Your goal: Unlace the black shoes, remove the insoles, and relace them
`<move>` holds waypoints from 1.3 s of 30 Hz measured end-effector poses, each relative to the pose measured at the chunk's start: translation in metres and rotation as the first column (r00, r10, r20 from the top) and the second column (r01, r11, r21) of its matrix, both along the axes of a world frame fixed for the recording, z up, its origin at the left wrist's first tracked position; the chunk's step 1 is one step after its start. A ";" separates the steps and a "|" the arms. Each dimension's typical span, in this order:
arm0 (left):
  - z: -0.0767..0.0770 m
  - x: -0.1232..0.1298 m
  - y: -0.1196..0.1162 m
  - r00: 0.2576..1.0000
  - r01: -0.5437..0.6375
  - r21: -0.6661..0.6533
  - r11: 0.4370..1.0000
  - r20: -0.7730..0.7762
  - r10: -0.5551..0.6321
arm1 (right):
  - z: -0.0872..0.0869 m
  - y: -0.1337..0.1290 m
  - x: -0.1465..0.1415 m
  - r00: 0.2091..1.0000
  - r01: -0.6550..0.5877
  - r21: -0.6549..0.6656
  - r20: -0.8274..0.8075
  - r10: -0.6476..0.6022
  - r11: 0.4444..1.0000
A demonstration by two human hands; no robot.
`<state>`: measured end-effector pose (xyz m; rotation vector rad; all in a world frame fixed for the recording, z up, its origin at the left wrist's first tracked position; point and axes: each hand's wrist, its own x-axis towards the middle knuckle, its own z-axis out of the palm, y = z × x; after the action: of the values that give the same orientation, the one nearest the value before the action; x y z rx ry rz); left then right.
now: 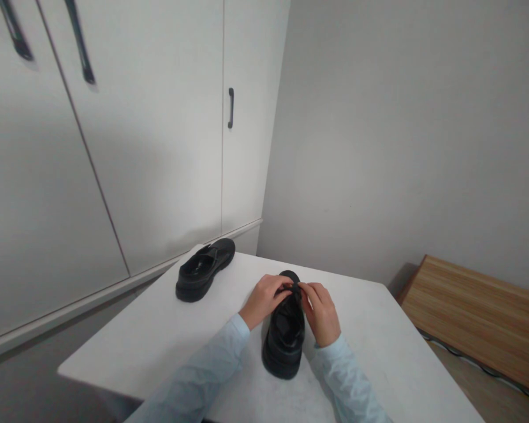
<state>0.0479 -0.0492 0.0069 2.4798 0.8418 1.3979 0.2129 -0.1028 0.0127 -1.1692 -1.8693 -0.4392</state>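
Left hand (pixel 267 298) was pinched on a dark strip (pixel 295 288) at the front of the near shoe (pixel 286 332); right hand (pixel 321 311) had its fingertips on the other side of the strip, but whether thumb and finger were closed on it could not be told. Lace or strap: too small to tell. The near shoe sat upright on the white table (pixel 357 346), between the forearms, toe pointing away, heel toward the wearer. Judging by looks, the strip was light and limp, best taken near its ends with fingertips; the shoe likely had moderate weight, a thick stiff sole and a smooth, slightly slippery upper that would give a little, not fragile. For steadying or lifting, the heel rim or the sides above the sole looked the best hold. Other shoe (pixel 205 270), also black and upright, stood well apart, at the table's far left. Beyond: white cupboard (pixel 158 147), grey wall (pixel 401 135), wooden board (pixel 480 317) at right.
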 end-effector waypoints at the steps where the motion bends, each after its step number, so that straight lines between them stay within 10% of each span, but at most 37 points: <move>1: -0.001 0.000 0.000 1.000 -0.008 -0.014 1.000 -0.007 0.008 | 0.001 0.000 0.003 0.999 0.001 -0.001 -0.051 -0.001 1.000; 9: 0.000 -0.002 0.003 0.999 -0.044 -0.067 0.997 -0.022 0.043 | 0.012 0.003 0.029 0.885 0.078 -0.145 -0.445 -0.136 0.986; 16: -0.004 -0.004 0.010 0.994 -0.089 -0.095 0.991 0.049 0.094 | -0.004 0.017 0.037 0.767 -0.099 -0.352 -0.623 -0.154 0.931; 39: -0.009 -0.005 0.018 0.995 -0.083 -0.220 0.972 0.033 0.092 | -0.027 0.029 0.030 0.619 -0.374 -0.467 -0.769 -0.159 0.801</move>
<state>0.0431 -0.0315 -0.0018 2.2659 1.0466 1.3025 0.2430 -0.0734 -0.0144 -1.3186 -1.2551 0.7381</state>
